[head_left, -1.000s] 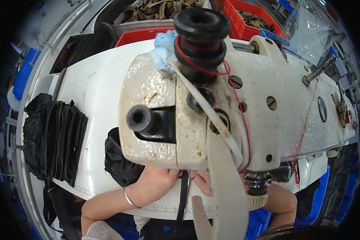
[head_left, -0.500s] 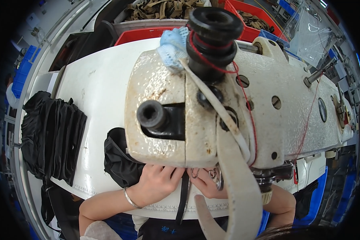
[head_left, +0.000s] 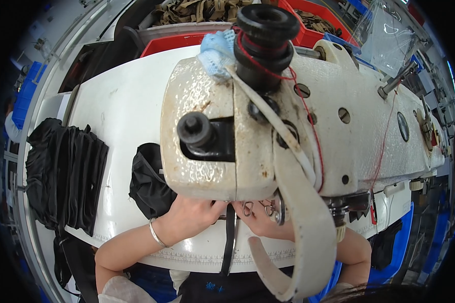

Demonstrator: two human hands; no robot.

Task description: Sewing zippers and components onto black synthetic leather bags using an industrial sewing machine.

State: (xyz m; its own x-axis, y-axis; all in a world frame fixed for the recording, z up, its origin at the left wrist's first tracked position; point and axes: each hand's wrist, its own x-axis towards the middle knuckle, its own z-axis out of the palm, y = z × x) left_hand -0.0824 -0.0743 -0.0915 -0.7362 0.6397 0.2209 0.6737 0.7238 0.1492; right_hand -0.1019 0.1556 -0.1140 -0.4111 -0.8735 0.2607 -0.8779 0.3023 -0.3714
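Both hands meet under the front of a white sewing machine head [head_left: 207, 177]. My left hand [head_left: 192, 219], with a bracelet at its wrist, has curled fingers whose tips are hidden beneath the machine. Just right of it, my right hand [head_left: 260, 222] is closed and partly covered by the wire thread guides and a pale curved guard [head_left: 311, 227]. A narrow black strap [head_left: 229, 240] hangs from between the two hands over the table's front edge. Gathered black fabric [head_left: 149, 184] lies beside my left hand, running under the machine. What my fingers grip is hidden.
A stack of folded black fabric pieces [head_left: 68, 177] lies at the left of the white table [head_left: 121, 96]. Red thread [head_left: 312, 131] runs down the machine, near a blue cloth [head_left: 218, 53]. Behind stand red bins [head_left: 301, 33] with tan straps. A blue bin [head_left: 402, 242] is at right.
The machine head and hands sit slightly higher in view. My hands have shifted a little farther under the machine, hiding more of the left fingers. The machine's round black post looks raised in its slot.
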